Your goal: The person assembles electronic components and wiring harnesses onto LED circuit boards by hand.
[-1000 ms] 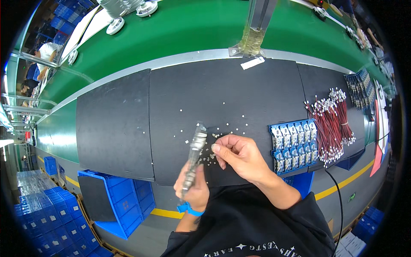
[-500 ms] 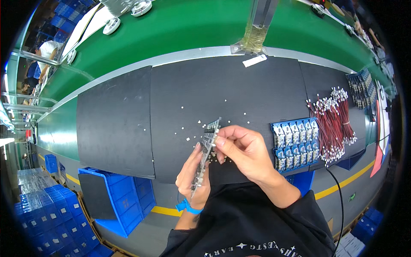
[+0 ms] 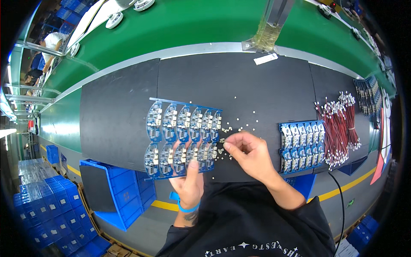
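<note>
A blue circuit board panel [image 3: 183, 141], made of two rows of curved boards with white and metal parts, is held face up above the black mat. My left hand [image 3: 190, 182] grips it from below at its near edge, thumb on top and fingers partly hidden underneath. Just off the panel's right edge, my right hand [image 3: 249, 155] is closed in a pinch, thumb against index finger. Whatever sits between those fingertips is too small to make out. Tiny white pieces [image 3: 221, 150] lie scattered on the mat around the right fingertips.
Another circuit board panel [image 3: 301, 145] lies to the right, beside a pile of red and black wires with white connectors [image 3: 340, 130]. More stacked boards [image 3: 368, 96] stand at the far right. A metal post [image 3: 272, 25] rises behind the mat. A blue crate [image 3: 124, 192] stands below left.
The panel has turned from nearly edge-on to face up and shifted left. My right hand has come off the panel to its right side, still pinched.
</note>
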`<action>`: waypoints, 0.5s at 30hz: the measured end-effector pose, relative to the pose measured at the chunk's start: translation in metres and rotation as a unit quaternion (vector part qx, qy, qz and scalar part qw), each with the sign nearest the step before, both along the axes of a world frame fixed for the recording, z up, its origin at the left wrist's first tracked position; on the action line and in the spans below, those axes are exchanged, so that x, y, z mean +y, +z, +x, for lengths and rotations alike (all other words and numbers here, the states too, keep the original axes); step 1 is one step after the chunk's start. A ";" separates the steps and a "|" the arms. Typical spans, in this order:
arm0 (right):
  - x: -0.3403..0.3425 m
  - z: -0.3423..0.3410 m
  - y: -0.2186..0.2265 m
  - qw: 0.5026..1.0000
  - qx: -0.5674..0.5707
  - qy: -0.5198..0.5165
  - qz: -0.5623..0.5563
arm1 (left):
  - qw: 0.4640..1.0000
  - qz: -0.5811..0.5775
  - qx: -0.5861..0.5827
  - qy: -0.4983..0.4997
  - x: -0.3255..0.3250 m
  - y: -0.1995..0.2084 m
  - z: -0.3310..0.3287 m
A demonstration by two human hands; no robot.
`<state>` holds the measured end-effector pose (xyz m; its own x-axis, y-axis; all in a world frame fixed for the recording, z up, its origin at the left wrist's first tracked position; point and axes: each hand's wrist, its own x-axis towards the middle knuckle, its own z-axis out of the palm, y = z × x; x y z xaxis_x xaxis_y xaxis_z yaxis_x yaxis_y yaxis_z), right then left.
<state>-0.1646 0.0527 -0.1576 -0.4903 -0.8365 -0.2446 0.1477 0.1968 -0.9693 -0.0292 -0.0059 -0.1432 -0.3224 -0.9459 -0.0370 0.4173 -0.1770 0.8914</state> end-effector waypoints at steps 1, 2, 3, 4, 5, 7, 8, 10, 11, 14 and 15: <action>0.002 0.005 0.000 1.000 0.010 -0.004 -0.019 | 1.000 0.015 0.022 -0.015 0.003 0.001 0.000; 0.002 0.009 0.003 0.999 -0.007 0.014 -0.032 | 1.000 0.016 0.021 -0.014 0.005 -0.002 0.001; 0.001 0.012 0.006 0.997 0.021 0.024 -0.067 | 0.999 0.002 0.020 -0.030 0.006 -0.005 0.002; -0.001 0.015 0.008 0.993 0.049 0.035 -0.102 | 0.999 -0.012 0.018 -0.045 0.008 -0.006 0.003; -0.001 0.018 0.011 0.994 0.038 0.037 -0.095 | 0.999 -0.002 -0.006 -0.045 0.011 -0.004 0.003; -0.003 0.021 0.015 0.995 0.017 0.049 -0.087 | 0.993 -0.065 -0.061 -0.079 0.012 -0.008 0.007; -0.003 0.022 0.017 0.995 -0.004 0.061 -0.079 | 0.981 -0.114 -0.122 -0.095 0.012 -0.011 0.010; -0.003 0.021 0.018 0.996 -0.041 0.071 -0.045 | 0.923 -0.263 -0.266 -0.089 0.013 -0.026 0.023; -0.004 0.021 0.017 0.994 -0.078 0.067 -0.026 | 0.834 -0.399 -0.365 -0.109 0.013 -0.029 0.028; -0.004 0.022 0.018 0.991 -0.106 0.076 -0.007 | 0.801 -0.419 -0.406 -0.139 0.017 -0.029 0.027; -0.004 0.022 0.017 0.992 -0.096 0.085 -0.003 | 0.852 -0.352 -0.367 -0.123 0.014 -0.018 0.019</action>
<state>-0.1429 0.0489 -0.1404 -0.2877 -0.9047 -0.3143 0.2947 0.2286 -0.9279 -0.0103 0.0077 -0.1610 -0.6481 -0.7245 0.2347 -0.2714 0.5076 0.8177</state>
